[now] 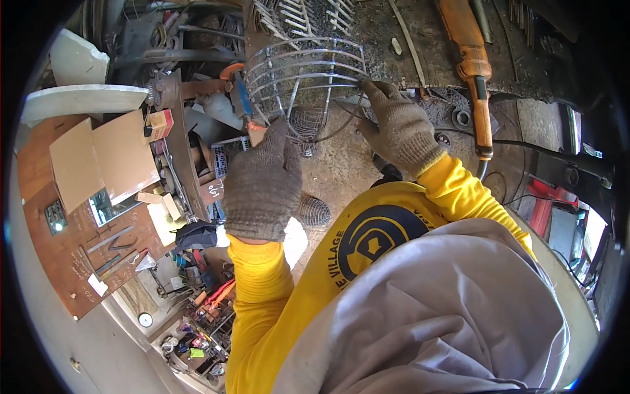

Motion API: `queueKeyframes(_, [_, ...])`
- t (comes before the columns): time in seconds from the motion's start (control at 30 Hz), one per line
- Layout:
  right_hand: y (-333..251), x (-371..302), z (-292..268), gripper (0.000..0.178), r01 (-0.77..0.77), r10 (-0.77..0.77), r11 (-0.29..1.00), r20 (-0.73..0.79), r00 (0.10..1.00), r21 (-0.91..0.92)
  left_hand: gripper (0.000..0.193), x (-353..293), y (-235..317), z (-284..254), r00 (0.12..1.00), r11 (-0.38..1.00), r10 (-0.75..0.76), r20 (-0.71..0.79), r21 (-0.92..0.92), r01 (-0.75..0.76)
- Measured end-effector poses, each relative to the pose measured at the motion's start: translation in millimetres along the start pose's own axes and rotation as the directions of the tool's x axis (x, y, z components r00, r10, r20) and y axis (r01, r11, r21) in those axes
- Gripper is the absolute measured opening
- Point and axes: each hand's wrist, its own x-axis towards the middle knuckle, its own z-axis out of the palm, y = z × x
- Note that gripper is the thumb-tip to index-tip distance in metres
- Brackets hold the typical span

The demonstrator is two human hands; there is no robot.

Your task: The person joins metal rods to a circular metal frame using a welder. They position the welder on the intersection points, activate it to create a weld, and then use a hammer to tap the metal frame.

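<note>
A curved frame of welded metal rods [331, 65], like an open wire basket, hangs over the near edge of the dark workbench [433, 69]. My left hand [264, 187], in a grey-brown knit glove, is closed at the frame's lower left corner; its fingertips are partly hidden. At the right corner, my right hand [401, 131], gloved alike, pinches the rod end between thumb and fingers. A thin bent rod or hoop curves below the frame between both hands. Right of my right hand, an orange power tool [469, 59] lies on the bench.
Several short-barred metal pieces [302, 16] lie at the bench's back. A black cable [525, 143] runs rightward from near the tool. To the left stands a brown board table [65, 262] with cardboard [125, 154] and hand tools. Cluttered shelves [197, 341] sit at lower left.
</note>
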Motion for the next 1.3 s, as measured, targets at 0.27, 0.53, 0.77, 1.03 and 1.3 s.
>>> queueKeyframes(0.27, [-4, 10, -10, 0.061, -0.066, 0.062, 0.997, 0.131, 0.989, 0.031, 0.041, -9, -6, 24, 0.990, 0.941, -0.139, 0.007, -0.309, 0.134])
queueKeyframes(0.53, [3, 10, -7, 0.061, -0.046, 0.032, 0.995, 0.164, 0.986, 0.084, 0.041, -14, -13, 39, 0.990, 0.930, -0.139, -0.024, -0.346, 0.123])
queueKeyframes(0.77, [2, 11, -11, 0.061, -0.048, 0.033, 0.996, 0.184, 0.982, 0.078, 0.040, -16, -14, 51, 0.982, 0.904, -0.182, -0.042, -0.401, 0.150])
queueKeyframes(1.03, [1, 12, -15, 0.062, -0.060, 0.037, 0.993, 0.208, 0.977, 0.104, 0.028, -14, -5, 39, 0.971, 0.929, -0.142, -0.193, -0.364, 0.064])
queueKeyframes(1.3, [3, 13, -14, 0.064, -0.067, 0.045, 0.994, 0.232, 0.972, 0.090, 0.031, -18, 0, 42, 0.966, 0.869, -0.230, -0.116, -0.471, 0.151])
